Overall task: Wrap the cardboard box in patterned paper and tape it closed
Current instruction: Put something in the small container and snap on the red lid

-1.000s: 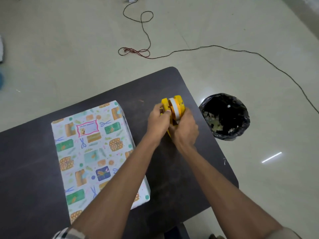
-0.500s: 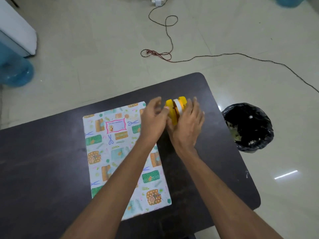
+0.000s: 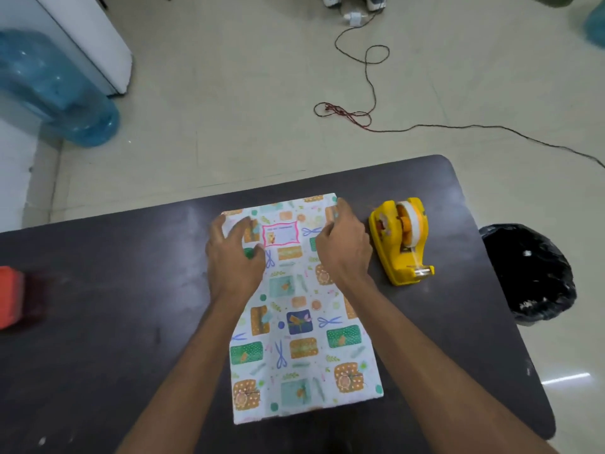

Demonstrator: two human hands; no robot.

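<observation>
The box wrapped in patterned paper (image 3: 301, 322) lies flat in the middle of the dark table (image 3: 114, 290). Both of my hands are on its far end. My left hand (image 3: 234, 257) rests on the far left part of the top with its fingers spread. My right hand (image 3: 343, 247) presses on the far right part, one finger reaching to the far right corner. Neither hand grips anything. The yellow tape dispenser (image 3: 401, 240) with its white roll stands on the table just right of my right hand, apart from it.
A black-lined waste bin (image 3: 530, 273) stands on the floor off the table's right edge. A red object (image 3: 9, 299) sits at the table's left edge. On the floor behind are a blue water bottle (image 3: 55, 90) and a loose cable (image 3: 370, 93).
Both hands have let go of the tape dispenser, which now stands alone on the table. They have moved left onto the far end of the wrapped box. The view has shifted left.
</observation>
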